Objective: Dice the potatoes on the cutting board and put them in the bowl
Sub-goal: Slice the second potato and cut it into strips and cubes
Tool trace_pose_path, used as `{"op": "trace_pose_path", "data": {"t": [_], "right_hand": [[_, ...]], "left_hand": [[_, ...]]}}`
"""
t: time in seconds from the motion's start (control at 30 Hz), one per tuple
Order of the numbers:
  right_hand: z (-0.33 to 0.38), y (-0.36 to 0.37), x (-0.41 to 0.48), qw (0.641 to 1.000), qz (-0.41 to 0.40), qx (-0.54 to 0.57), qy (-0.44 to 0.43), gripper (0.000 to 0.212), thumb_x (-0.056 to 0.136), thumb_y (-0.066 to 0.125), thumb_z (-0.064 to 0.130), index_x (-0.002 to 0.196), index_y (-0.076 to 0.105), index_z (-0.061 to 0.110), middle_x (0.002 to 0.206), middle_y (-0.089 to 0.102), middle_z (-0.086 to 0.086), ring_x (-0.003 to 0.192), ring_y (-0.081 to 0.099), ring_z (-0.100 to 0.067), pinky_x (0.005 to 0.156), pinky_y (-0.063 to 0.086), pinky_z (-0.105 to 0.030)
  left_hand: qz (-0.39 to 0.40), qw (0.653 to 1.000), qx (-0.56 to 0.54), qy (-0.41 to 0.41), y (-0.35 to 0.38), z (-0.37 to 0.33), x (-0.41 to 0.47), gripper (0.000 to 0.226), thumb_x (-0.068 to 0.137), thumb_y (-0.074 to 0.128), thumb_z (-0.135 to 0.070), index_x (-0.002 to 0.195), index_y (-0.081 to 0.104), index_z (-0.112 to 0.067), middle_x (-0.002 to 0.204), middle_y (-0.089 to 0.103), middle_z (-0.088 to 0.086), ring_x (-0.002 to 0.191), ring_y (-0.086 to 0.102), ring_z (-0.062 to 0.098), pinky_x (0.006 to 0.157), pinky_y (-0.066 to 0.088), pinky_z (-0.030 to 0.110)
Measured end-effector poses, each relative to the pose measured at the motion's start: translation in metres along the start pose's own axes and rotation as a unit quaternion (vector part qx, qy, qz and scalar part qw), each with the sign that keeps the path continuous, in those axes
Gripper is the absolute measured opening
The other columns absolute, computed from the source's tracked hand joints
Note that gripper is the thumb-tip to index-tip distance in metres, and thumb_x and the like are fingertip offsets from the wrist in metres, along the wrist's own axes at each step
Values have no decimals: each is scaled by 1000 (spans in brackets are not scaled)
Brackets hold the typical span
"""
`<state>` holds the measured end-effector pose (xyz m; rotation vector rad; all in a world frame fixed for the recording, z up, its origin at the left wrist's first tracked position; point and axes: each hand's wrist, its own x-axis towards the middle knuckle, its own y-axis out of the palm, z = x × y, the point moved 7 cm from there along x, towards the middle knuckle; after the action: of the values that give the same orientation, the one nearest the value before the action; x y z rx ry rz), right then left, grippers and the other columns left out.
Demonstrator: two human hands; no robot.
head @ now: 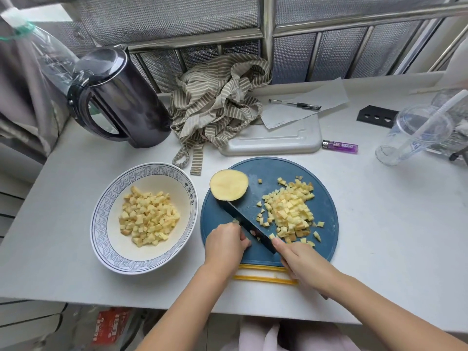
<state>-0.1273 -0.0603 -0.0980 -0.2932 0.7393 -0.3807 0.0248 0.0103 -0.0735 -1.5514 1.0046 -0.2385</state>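
While a crumpled striped cloth [215, 102] lies beside the round blue cutting board [326, 198], pale dice [288, 211] lie heaped there; right hand [301, 262] clasps the knife [245, 211], left hand [224, 243] curls at the blade, hold unclear.

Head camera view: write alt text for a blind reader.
A person's right hand grips a dark blue knife on a round blue cutting board, the left hand curled beside its blade. Diced potato and a cut half potato lie there; a white patterned bowl holds more dice.

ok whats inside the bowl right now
A pile of diced potato cubes sits in the bowl, around its middle. The bowl's bottom beneath the pile is covered, so whatever lies under it cannot be seen.
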Motion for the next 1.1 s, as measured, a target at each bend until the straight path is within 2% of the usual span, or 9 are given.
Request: {"op": "trace_pose_path", "data": {"t": [0.1, 0.27, 0.33, 0.43, 0.53, 0.6, 0.77, 0.9, 1.1], "right_hand": [[-11, -18, -10, 998, -10, 58, 31, 56, 100, 29, 54, 64, 38, 13, 44, 30, 9, 37, 27, -8, 43, 27, -18], [-18, -36, -21, 990, -4, 134, 55, 53, 96, 35, 58, 70, 40, 12, 49, 29, 2, 39, 23, -13, 38, 24, -22], [-16, -43, -23, 982, -10, 179, 65, 55, 92, 36, 63, 68, 39, 13, 50, 28, 0, 40, 23, -14, 39, 25, -21], [-8, -52, -26, 970, -14, 230, 73, 57, 92, 34, 65, 66, 38, 15, 50, 31, -2, 39, 27, -14, 39, 28, -20], [2, -49, -33, 950, -4, 300, 90, 58, 92, 34, 67, 65, 39, 16, 51, 33, -3, 38, 30, -15, 39, 30, -21], [7, -45, -38, 936, 3, 338, 100, 59, 93, 34, 67, 64, 39, 16, 51, 32, -3, 37, 30, -15, 38, 29, -21], [5, -42, -47, 916, -4, 383, 115, 59, 94, 33, 66, 66, 40, 14, 51, 33, -4, 37, 30, -15, 39, 28, -22], [-3, -47, -50, 909, -31, 399, 120, 59, 94, 34, 65, 64, 39, 14, 51, 32, -5, 37, 28, -16, 40, 28, -22], [-12, -53, -44, 915, -49, 381, 123, 59, 94, 34, 65, 66, 39, 14, 50, 33, -4, 37, 28, -17, 40, 27, -22]], "left_hand": [[4, 992, -116, -40, 6, 6, 0, 14, 81, 72, -32, 80, 68, -18, 81, 70, -2, 81, 64, 18, 75, 51, 31], [-9, 956, -287, -55, 15, -10, 1, 8, 85, 69, -21, 78, 68, -20, 68, 68, -3, 67, 66, 12, 76, 55, 38], [-46, 956, -287, -40, 5, -21, 3, 7, 90, 63, -26, 89, 66, -20, 74, 68, -6, 74, 65, 11, 79, 53, 36], [-130, 947, -294, 16, -17, -43, 4, 25, 94, 51, -43, 106, 52, -21, 91, 58, -11, 90, 56, 10, 83, 46, 29], [-230, 920, -296, 112, -30, -72, 6, 36, 92, 42, -48, 107, 48, -15, 104, 44, -7, 100, 43, 11, 91, 33, 22], [-253, 914, -283, 140, -29, -86, 14, 37, 93, 39, -44, 106, 50, -12, 105, 43, -5, 101, 40, 12, 93, 30, 24], [-237, 925, -264, 135, -12, -91, 32, 34, 94, 31, -39, 98, 51, -11, 96, 46, -4, 92, 42, 15, 88, 35, 32], [-209, 943, -233, 115, 5, -83, 42, 9, 97, 45, -19, 92, 49, -13, 89, 50, -2, 83, 46, 17, 82, 39, 35], [-174, 935, -283, 128, -6, -76, 38, 10, 98, 51, -21, 93, 56, -14, 74, 57, -7, 69, 54, 13, 64, 44, 31]]}}
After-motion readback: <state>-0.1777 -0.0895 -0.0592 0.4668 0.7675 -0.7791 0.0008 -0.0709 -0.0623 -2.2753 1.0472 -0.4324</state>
